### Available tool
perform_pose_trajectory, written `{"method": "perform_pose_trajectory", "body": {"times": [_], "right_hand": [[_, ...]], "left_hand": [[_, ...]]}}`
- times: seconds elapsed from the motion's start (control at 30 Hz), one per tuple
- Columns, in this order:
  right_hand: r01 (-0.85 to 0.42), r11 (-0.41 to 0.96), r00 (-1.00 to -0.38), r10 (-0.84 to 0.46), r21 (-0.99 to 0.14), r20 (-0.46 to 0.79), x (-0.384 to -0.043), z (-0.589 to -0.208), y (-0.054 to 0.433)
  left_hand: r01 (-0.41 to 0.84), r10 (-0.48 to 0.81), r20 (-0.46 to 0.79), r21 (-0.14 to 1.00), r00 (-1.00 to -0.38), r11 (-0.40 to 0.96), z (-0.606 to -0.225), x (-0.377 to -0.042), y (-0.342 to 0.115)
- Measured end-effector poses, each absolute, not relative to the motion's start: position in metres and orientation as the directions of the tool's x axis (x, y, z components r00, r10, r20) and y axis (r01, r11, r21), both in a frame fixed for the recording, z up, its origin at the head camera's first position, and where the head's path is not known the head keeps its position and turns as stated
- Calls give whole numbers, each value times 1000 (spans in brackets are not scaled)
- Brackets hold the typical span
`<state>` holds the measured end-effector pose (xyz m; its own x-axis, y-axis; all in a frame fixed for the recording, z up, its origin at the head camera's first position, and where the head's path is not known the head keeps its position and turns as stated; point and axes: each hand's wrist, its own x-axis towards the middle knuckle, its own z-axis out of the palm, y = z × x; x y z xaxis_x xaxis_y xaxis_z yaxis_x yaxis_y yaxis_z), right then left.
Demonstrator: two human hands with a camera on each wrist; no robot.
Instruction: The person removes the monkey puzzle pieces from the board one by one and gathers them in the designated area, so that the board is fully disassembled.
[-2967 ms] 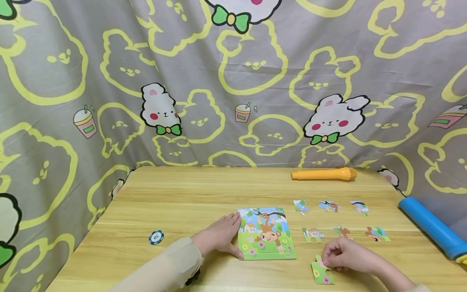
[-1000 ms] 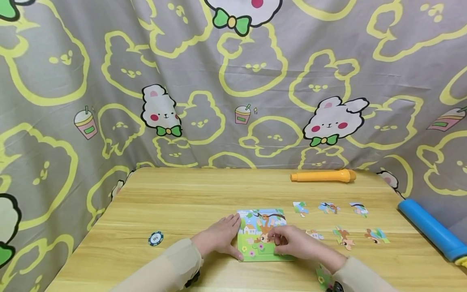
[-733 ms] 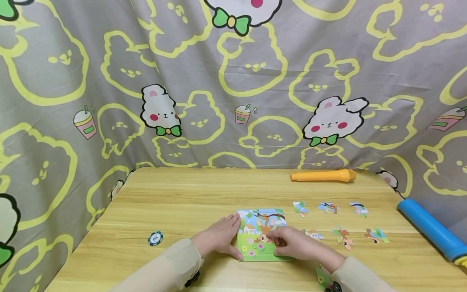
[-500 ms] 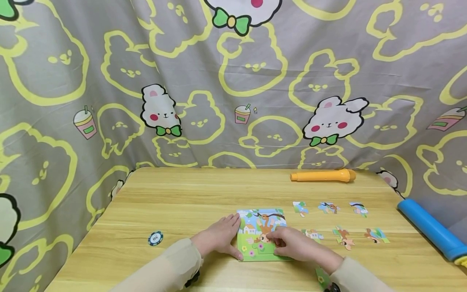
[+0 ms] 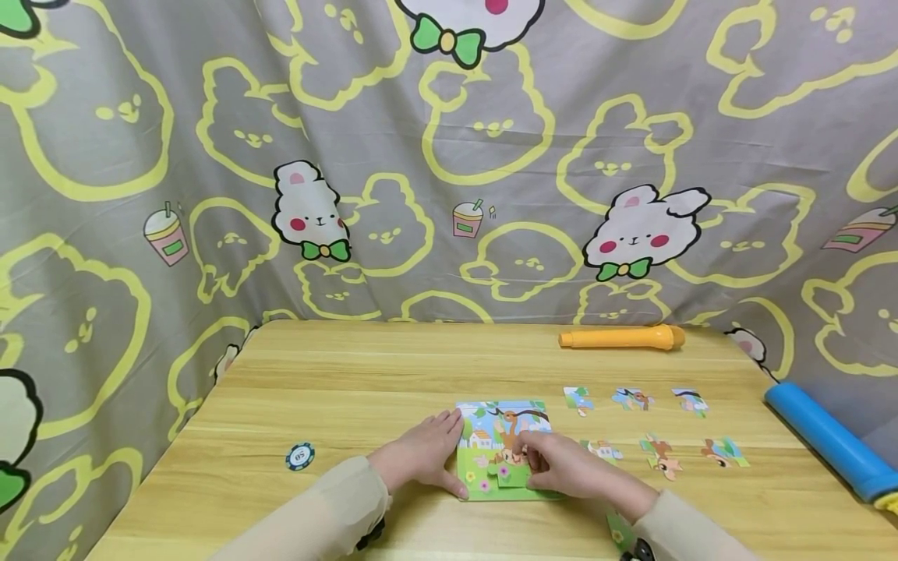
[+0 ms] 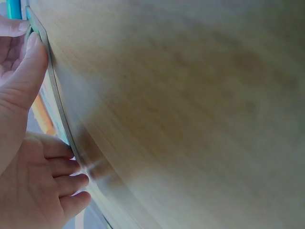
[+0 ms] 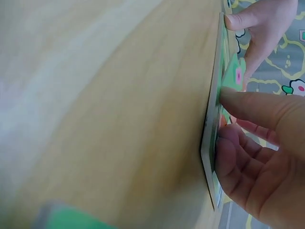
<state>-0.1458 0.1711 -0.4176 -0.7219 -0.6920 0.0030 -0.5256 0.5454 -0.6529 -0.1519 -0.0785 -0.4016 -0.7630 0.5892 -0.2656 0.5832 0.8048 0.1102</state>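
Note:
A square puzzle board (image 5: 477, 421) with a monkey picture lies on the table. My left hand (image 5: 424, 452) rests along its left edge, fingers and thumb extended against the rim. Over the board's lower right, my right hand (image 5: 564, 465) pinches a green puzzle piece (image 5: 514, 475) with a pink flower. In the right wrist view this puzzle piece (image 7: 233, 76) stands tilted up from the board between thumb and fingers. The right hand hides part of the monkey's face and the board's right side.
Right of the board lie loose puzzle pieces in rows, among them a branch piece (image 5: 634, 399) and a monkey piece (image 5: 661, 456). Another green piece (image 5: 619, 532) is partly under the right forearm. An orange toy microphone (image 5: 622, 337), blue tube (image 5: 828, 440) and poker chip (image 5: 300, 456) lie farther out.
My right hand has moved left from the loose green pieces at the lower right onto the board. The flower piece now tips up out of the picture. My left hand has stayed still.

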Motion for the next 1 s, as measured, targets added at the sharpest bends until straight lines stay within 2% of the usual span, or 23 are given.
{"method": "perform_pose_trajectory", "body": {"times": [0.37,0.63,0.87,1.0], "right_hand": [[-365,421,-756,-655,-830,0,-149,-423,173],[-236,411,-791,-608,-880,-72,-151,-423,175],[-115,345,-803,-585,-932,-117,-153,-418,183],[-98,330,-815,-568,-939,-115,-155,-413,195]], "left_hand": [[580,587,-268,112,-764,807,-402,-152,-79],[584,590,-268,109,-762,804,-401,-152,-78],[586,590,-269,104,-761,803,-401,-152,-78],[588,590,-266,96,-762,803,-402,-152,-78]]}}
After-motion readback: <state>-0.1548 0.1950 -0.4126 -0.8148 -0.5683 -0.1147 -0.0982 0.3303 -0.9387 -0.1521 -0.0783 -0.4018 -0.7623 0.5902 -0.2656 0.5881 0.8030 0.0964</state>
